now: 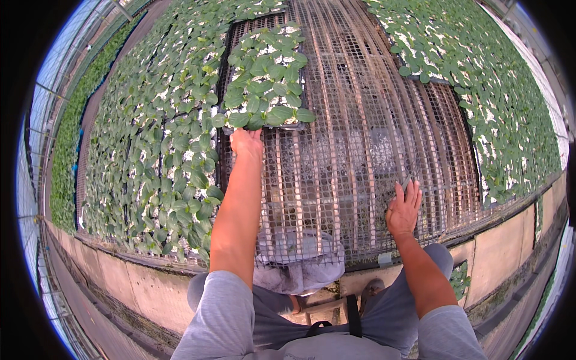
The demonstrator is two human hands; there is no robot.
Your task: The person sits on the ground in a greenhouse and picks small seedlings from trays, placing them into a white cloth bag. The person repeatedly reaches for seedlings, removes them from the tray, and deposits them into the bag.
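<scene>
My left hand (247, 141) grips the near edge of a black seedling tray (294, 127) filled with broad-leaved green seedlings (265, 76). Its fingertips are partly hidden under the leaves and tray rim. The tray rests on a dark mesh bench top (333, 148). Over the mesh at the right, my right hand (405, 209) is held low with its fingers extended. A thin grey tool (407, 181), perhaps a blade, sticks out between the fingers; most of it is hidden. Whether this hand touches the mesh is hard to tell.
More seedling trays stand packed to the left (175, 148) and right (508, 112) on the bench. A whitish plastic bag (299, 276) hangs at the bench's front edge between my knees. Concrete panels (499, 238) form the bench side. Beneath me is a wooden seat or frame (330, 310).
</scene>
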